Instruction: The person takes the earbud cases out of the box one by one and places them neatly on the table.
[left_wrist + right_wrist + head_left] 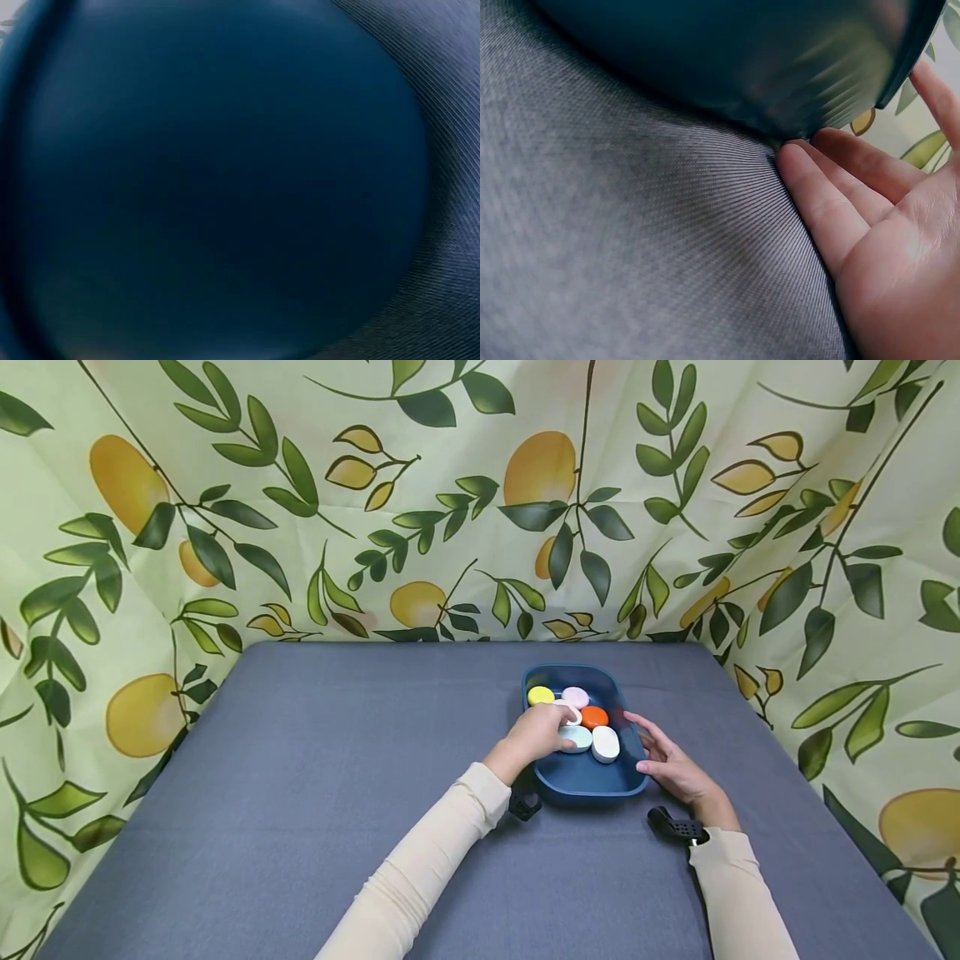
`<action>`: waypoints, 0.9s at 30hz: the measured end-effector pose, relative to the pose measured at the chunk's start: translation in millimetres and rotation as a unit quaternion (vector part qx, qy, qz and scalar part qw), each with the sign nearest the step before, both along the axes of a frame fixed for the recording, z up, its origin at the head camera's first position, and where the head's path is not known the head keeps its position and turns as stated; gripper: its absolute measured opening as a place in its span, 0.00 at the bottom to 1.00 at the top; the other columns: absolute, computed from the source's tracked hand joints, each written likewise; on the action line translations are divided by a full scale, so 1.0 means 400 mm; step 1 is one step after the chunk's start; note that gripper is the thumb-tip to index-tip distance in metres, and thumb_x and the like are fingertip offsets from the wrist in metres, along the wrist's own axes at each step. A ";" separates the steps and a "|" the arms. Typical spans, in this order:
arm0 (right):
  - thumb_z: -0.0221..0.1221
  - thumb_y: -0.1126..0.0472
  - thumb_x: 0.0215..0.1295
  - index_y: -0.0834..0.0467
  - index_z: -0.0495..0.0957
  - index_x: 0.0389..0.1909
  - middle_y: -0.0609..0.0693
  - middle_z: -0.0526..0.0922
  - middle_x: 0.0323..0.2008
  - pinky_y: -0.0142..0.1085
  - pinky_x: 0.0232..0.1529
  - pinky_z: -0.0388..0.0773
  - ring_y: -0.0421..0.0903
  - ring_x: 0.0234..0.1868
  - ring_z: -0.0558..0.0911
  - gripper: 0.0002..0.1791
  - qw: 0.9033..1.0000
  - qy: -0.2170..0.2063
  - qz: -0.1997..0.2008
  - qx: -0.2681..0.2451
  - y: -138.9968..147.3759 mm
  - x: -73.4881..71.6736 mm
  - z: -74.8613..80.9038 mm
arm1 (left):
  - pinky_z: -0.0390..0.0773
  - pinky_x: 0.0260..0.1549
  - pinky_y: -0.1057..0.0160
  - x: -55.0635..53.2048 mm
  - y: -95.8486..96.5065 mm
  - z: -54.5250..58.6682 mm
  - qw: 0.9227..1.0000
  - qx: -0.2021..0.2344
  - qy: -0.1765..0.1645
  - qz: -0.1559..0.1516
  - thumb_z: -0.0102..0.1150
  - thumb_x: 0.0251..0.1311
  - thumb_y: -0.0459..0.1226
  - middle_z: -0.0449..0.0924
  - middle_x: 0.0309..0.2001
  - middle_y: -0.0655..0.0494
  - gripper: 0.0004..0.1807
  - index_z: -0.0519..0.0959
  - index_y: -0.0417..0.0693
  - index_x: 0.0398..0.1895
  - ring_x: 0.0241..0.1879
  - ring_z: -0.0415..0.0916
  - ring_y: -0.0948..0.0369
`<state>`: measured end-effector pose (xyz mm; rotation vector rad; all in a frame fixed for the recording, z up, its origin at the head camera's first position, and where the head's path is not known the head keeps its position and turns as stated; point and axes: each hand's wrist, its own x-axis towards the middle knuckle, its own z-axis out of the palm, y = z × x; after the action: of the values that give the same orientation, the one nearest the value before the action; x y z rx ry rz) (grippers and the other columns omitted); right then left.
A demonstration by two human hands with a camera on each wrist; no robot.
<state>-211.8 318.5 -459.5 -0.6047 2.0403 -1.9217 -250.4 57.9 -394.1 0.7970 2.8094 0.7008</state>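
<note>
Blue container (588, 777) at the right of the grey table (337, 777), holding at least six small rounded pieces, gathered over its middle and far part. Farthest back, a yellow piece (541, 695) at left and a pink piece (575, 696) at right. Nearer, a pale piece (576, 719) partly hidden by fingers, with an orange piece (595, 717) just to its right. Nearest, a light blue piece (577, 740) at left, beside a white oval piece (605, 744) at right. Over the container's left wall, left hand (534, 733) with bent fingers, down at the pale and light blue pieces; cannot tell whether pinching either. Against the right wall, right hand (675, 768), fingers extended and merely touching the outside, without any grasp.
</note>
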 end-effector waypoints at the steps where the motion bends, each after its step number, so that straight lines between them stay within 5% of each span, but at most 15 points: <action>1: 0.53 0.70 0.65 0.47 0.46 0.75 0.37 0.63 0.63 0.23 0.54 0.76 0.29 0.57 0.74 0.42 1.000 0.000 0.002 -0.003 0.000 0.000 0.000 | 0.80 0.52 0.67 0.000 0.003 -0.002 1.000 -0.015 0.009 0.005 0.68 0.55 0.44 0.85 0.52 0.57 0.23 0.80 0.51 0.55 0.50 0.80 0.63; 7: 0.52 0.70 0.66 0.46 0.47 0.75 0.35 0.65 0.62 0.23 0.54 0.76 0.29 0.57 0.74 0.41 1.000 0.002 0.004 -0.007 0.002 -0.002 -0.003 | 0.81 0.45 0.64 0.000 0.018 -0.017 0.995 -0.075 0.058 0.015 0.70 0.52 0.47 0.85 0.50 0.63 0.22 0.82 0.56 0.51 0.47 0.80 0.64; 15: 0.51 0.70 0.66 0.45 0.47 0.75 0.35 0.66 0.61 0.23 0.54 0.77 0.29 0.56 0.74 0.41 1.000 -0.002 0.004 -0.003 0.003 -0.002 -0.004 | 0.81 0.41 0.63 0.004 0.025 -0.025 0.991 -0.109 0.080 0.019 0.71 0.51 0.49 0.86 0.47 0.64 0.20 0.83 0.59 0.48 0.45 0.79 0.64; 21: 0.53 0.68 0.66 0.44 0.46 0.75 0.34 0.65 0.60 0.23 0.54 0.76 0.28 0.56 0.74 0.41 1.000 -0.012 -0.002 0.008 0.001 0.002 0.001 | 0.80 0.43 0.64 0.005 0.020 -0.022 0.994 -0.080 0.069 0.012 0.72 0.51 0.46 0.86 0.47 0.62 0.19 0.83 0.56 0.48 0.45 0.79 0.63; 27: 0.54 0.67 0.66 0.44 0.45 0.76 0.34 0.64 0.60 0.23 0.54 0.76 0.27 0.57 0.73 0.42 1.000 -0.016 -0.005 0.016 0.003 0.000 -0.002 | 0.79 0.52 0.66 0.004 0.007 -0.008 1.000 0.012 0.012 -0.002 0.72 0.50 0.39 0.85 0.51 0.58 0.23 0.82 0.50 0.52 0.48 0.78 0.62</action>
<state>-211.8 319.7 -460.3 -0.5537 2.0536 -1.8887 -249.0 60.8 -397.5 0.8217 2.8249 0.7315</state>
